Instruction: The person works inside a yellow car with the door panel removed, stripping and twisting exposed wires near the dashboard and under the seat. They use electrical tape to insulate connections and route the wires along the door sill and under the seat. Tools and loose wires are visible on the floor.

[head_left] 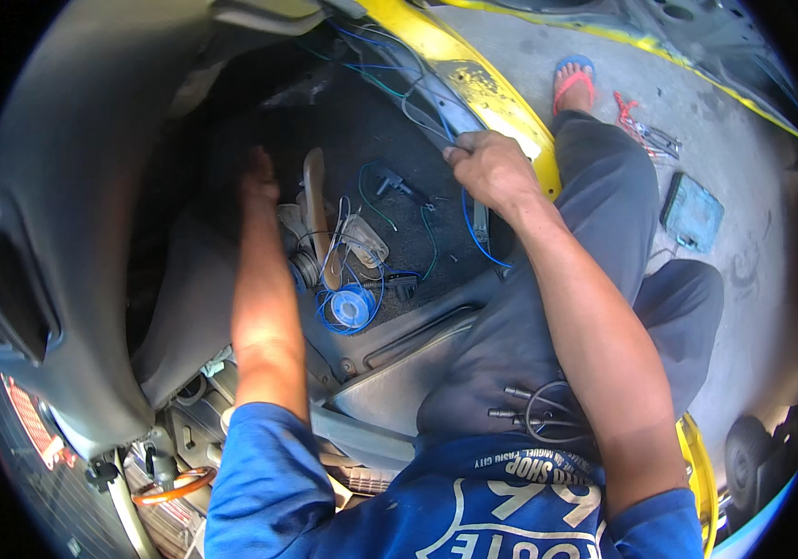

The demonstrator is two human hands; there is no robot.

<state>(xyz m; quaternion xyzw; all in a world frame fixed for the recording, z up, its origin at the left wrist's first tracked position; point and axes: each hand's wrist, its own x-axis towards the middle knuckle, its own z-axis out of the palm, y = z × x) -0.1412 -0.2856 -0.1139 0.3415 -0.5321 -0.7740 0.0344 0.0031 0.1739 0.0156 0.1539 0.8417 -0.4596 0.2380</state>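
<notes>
My right hand is closed at the yellow door frame, with a thin blue wire between its fingers. That wire hangs down past the sill. My left hand reaches into the shaded footwell, with its fingers stretched out and nothing visible in them. Close to its right lies a long, curved tan piece. Nearer to me on the dark floor are a blue spool of wire, a pale plastic piece and a black T-shaped tool. Loose green and blue wires trail around them.
A dark interior panel rises on the left. Black cables lie on my lap. Outside, pliers with red handles and a teal case rest on concrete beside my leg. An open yellow-edged door stands beyond.
</notes>
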